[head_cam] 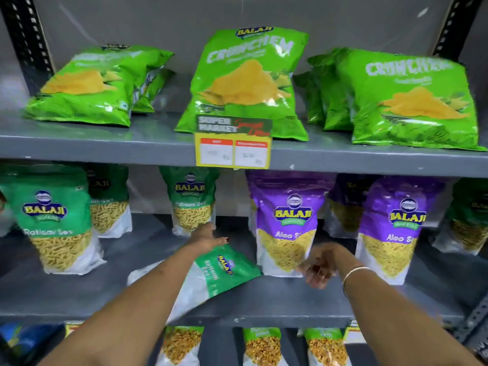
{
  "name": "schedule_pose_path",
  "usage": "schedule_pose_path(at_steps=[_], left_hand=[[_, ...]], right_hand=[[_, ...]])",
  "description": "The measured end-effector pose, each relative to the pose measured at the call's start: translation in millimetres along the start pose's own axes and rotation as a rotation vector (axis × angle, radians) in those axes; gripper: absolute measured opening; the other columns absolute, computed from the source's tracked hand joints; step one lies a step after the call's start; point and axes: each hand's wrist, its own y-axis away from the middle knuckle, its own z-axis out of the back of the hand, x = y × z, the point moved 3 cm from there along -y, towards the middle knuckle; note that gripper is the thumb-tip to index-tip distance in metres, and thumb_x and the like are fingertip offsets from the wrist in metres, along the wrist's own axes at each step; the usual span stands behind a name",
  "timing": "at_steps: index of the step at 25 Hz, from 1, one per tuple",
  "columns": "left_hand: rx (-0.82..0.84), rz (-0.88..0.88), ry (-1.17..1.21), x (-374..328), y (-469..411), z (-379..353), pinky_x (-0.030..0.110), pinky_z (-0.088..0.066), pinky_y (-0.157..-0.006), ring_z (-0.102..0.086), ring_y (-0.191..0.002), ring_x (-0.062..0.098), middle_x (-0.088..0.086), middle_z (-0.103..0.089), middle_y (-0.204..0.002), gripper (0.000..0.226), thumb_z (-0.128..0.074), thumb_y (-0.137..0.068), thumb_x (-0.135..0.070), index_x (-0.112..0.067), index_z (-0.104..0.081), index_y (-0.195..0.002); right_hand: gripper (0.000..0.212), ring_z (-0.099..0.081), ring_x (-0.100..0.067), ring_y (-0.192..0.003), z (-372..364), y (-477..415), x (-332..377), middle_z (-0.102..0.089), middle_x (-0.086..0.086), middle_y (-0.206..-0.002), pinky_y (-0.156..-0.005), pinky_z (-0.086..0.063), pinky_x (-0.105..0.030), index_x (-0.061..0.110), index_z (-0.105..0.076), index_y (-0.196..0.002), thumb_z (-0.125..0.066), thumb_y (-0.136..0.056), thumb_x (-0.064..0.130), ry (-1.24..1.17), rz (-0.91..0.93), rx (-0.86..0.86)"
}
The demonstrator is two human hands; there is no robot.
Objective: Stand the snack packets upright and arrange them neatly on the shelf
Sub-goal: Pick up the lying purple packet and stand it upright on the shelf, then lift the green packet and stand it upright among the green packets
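A green Ratlami Sev packet [224, 268] lies flat and askew on the middle shelf [79, 294], its top pointing to the back right. My left hand [207, 237] reaches over it with fingers stretched out, touching its far edge without gripping it. My right hand [318, 269], with a bangle on the wrist, hovers with loosely curled fingers and holds nothing, just in front of an upright purple Aloo Sev packet [287, 228]. More green Ratlami Sev packets stand upright at the left [55, 223] and behind my left hand [192, 199].
Another purple packet [393, 231] stands at the right, with more behind it. Green Crunchem bags [248, 83] lean on the top shelf, above a yellow price tag [233, 151]. Further packets [261, 347] stand on the shelf below. Bare shelf shows at the front left.
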Motion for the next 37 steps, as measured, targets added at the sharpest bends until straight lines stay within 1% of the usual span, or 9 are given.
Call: schedule_pose_path(at_steps=[3, 8, 12, 15, 22, 27, 31, 34, 37], left_hand=[[0.165, 0.017, -0.132, 72.1, 0.3, 35.4, 0.029, -0.045, -0.07, -0.058, -0.103, 0.022, 0.014, -0.058, -0.129, 0.051, -0.055, -0.088, -0.034, -0.004, -0.049, -0.129], [0.41, 0.131, 0.161, 125.7, 7.6, 51.2, 0.035, -0.043, -0.103, -0.055, -0.118, 0.028, 0.012, -0.058, -0.13, 0.05, -0.057, -0.086, -0.039, -0.006, -0.057, -0.124], [0.54, 0.196, 0.336, 135.7, 16.5, 54.5, 0.042, -0.047, -0.101, -0.063, -0.103, 0.031, 0.016, -0.067, -0.112, 0.056, -0.072, -0.073, -0.037, -0.001, -0.063, -0.114], [0.618, 0.247, 0.39, 138.2, 26.3, 65.7, 0.035, -0.052, -0.077, -0.058, -0.079, 0.021, 0.008, -0.063, -0.089, 0.031, -0.074, -0.073, -0.031, -0.009, -0.061, -0.088], [0.463, 0.089, 0.438, 125.1, 27.6, 112.5, 0.036, -0.043, -0.083, -0.049, -0.094, 0.017, 0.003, -0.055, -0.102, 0.044, -0.074, -0.074, -0.016, -0.012, -0.051, -0.111], [0.101, -0.075, 0.474, 120.9, 15.5, 103.0, 0.036, -0.051, -0.091, -0.062, -0.107, 0.026, 0.015, -0.066, -0.12, 0.062, -0.082, -0.059, -0.004, -0.003, -0.058, -0.116], [-0.04, -0.058, 0.418, 124.9, 10.9, 90.5, 0.037, -0.05, -0.093, -0.061, -0.11, 0.029, 0.016, -0.067, -0.12, 0.065, -0.084, -0.057, -0.006, -0.004, -0.059, -0.117], [-0.041, -0.044, 0.408, 125.7, 9.5, 88.4, 0.035, -0.048, -0.093, -0.06, -0.111, 0.028, 0.015, -0.065, -0.123, 0.065, -0.083, -0.059, -0.007, -0.004, -0.056, -0.119], [0.139, -0.038, 0.373, 125.1, 6.4, 92.4, 0.033, -0.045, -0.097, -0.054, -0.116, 0.026, 0.011, -0.059, -0.126, 0.072, -0.079, -0.062, -0.001, -0.005, -0.047, -0.126]], right_hand=[[0.031, -0.064, -0.022, -0.038, -74.0, -11.1, 26.7, -0.062, -0.01, -0.04, -0.043, -0.054, -0.025, 0.002, -0.055, -0.061, -0.072, -0.057, 0.027, -0.136, -0.084, 0.098], [0.055, -0.063, -0.026, -0.067, -179.1, -39.0, 52.7, -0.063, -0.015, -0.076, -0.06, -0.052, -0.036, -0.001, -0.055, -0.09, -0.059, -0.075, 0.053, -0.468, -0.007, -0.015], [0.03, -0.065, -0.027, -0.075, -213.2, -37.3, 71.5, -0.069, -0.01, -0.08, -0.071, -0.052, -0.044, 0.012, -0.06, -0.095, -0.063, -0.079, 0.037, -0.868, 0.166, -0.016], [0.015, -0.071, -0.022, -0.06, -212.0, -26.0, 87.7, -0.075, -0.002, -0.064, -0.058, -0.059, -0.045, 0.016, -0.063, -0.088, -0.065, -0.078, 0.028, -0.923, 0.284, -0.048], [0.021, -0.061, -0.019, -0.077, -183.2, 24.5, 161.6, -0.062, -0.008, -0.075, -0.07, -0.05, -0.04, 0.004, -0.058, -0.079, -0.076, -0.07, 0.009, -0.669, 0.509, -0.36], [0.045, -0.067, -0.007, -0.049, -176.9, 21.5, 195.5, -0.065, -0.022, -0.102, -0.049, -0.058, -0.024, -0.014, -0.054, -0.112, -0.069, -0.069, -0.014, -0.632, 0.733, -0.529], [0.047, -0.064, -0.027, -0.086, -177.5, 7.8, 198.2, -0.063, -0.031, -0.116, -0.082, -0.057, -0.044, -0.013, -0.056, -0.107, -0.073, -0.064, -0.014, -0.572, 0.781, -0.627], [0.048, -0.06, -0.022, -0.089, -178.1, 2.1, 190.5, -0.063, -0.018, -0.116, -0.077, -0.053, -0.029, -0.008, -0.052, -0.114, -0.073, -0.072, 0.0, -0.49, 0.747, -0.667], [0.08, -0.059, -0.023, -0.086, -180.8, -6.9, 177.6, -0.056, -0.01, -0.111, -0.059, -0.052, -0.025, -0.004, -0.033, -0.128, -0.067, -0.076, 0.045, -0.393, 0.448, -0.585]])
